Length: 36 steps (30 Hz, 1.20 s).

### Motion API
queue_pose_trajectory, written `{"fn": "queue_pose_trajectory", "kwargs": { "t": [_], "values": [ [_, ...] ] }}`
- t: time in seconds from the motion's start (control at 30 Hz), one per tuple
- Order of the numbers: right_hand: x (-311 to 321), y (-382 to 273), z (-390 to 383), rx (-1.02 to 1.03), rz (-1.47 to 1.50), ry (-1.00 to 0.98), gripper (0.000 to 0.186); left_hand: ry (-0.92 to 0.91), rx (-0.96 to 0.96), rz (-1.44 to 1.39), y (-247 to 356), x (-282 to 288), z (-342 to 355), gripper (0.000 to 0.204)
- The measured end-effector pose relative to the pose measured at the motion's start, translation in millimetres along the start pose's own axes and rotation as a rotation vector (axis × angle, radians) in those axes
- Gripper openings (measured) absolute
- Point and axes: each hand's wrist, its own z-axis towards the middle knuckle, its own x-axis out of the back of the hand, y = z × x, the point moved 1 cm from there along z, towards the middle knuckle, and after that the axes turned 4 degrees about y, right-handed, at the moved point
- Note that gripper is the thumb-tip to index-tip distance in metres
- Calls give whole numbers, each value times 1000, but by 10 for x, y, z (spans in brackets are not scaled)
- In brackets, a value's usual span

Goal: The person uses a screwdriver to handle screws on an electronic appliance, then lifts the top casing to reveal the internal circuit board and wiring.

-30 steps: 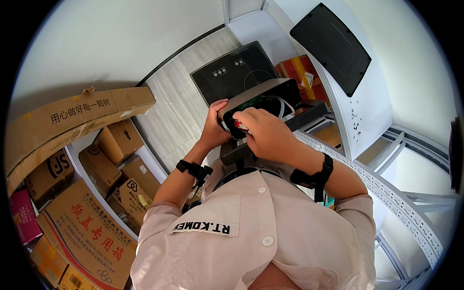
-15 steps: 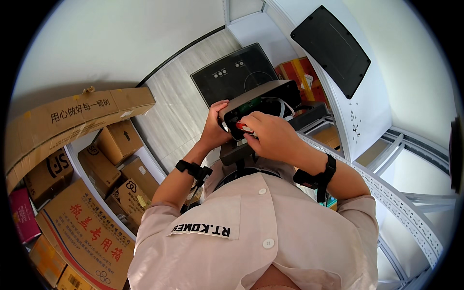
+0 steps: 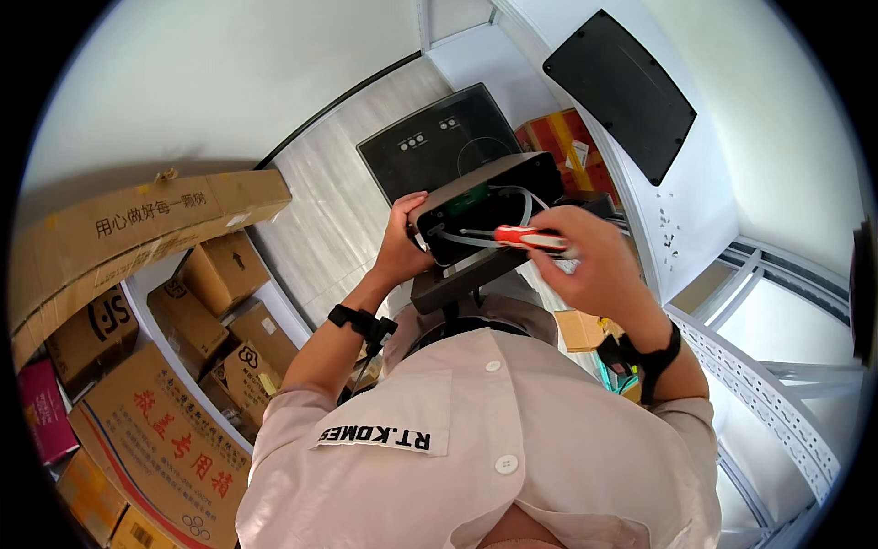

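Observation:
My left hand [image 3: 402,240] grips the left end of an open dark box housing [image 3: 454,186]. Inside it show a green circuit board [image 3: 466,199] and pale cables [image 3: 525,209]. Closed around a red and white screwdriver [image 3: 518,236], my right hand [image 3: 592,263] is out beside the housing's right part, the shaft pointing left toward its interior; whether the tip touches anything I cannot tell. A dark bar [image 3: 437,291] sits under the housing, and a black cooktop-like glass panel [image 3: 412,160] lies behind it.
A black flat panel [image 3: 620,96] and several small screws [image 3: 669,229] lie on a white surface at upper right. A red carton [image 3: 556,137] is behind the housing. Cardboard boxes [image 3: 187,325] and a long carton [image 3: 151,220] fill the left. Perforated metal framing [image 3: 759,412] runs along the right.
My right hand has pulled back to the right with the screwdriver, out of the housing's left end, exposing more of the inside. My left hand keeps its grip.

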Motion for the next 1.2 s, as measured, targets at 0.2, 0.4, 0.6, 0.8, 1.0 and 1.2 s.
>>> {"fn": "queue_pose_trajectory", "kwargs": {
  "t": [0.2, 0.4, 0.6, 0.8, 1.0, 1.2],
  "values": [
    [1045, 507, -739, -282, 160, 455, 26, 13, -19, 12, -46, 4, 0, 100],
    [1891, 1846, -1652, -547, 439, 1157, 22, 9, -44, 108, -42, 19, -6, 100],
    [1976, 3070, -2132, -869, 538, 1288, 16, 2, -62, 110, -24, -30, 23, 98],
    [1640, 3425, -1953, -944, 848, 1361, 14, 15, -45, 169, -25, -6, -10, 100],
    [1480, 3716, -1916, -1081, 759, 1416, 19, 32, -18, 124, 43, -21, -30, 94],
    [1692, 4033, -2062, -1246, -63, 1187, 36, 31, -46, 123, 14, -69, 16, 99]
  ]
}}
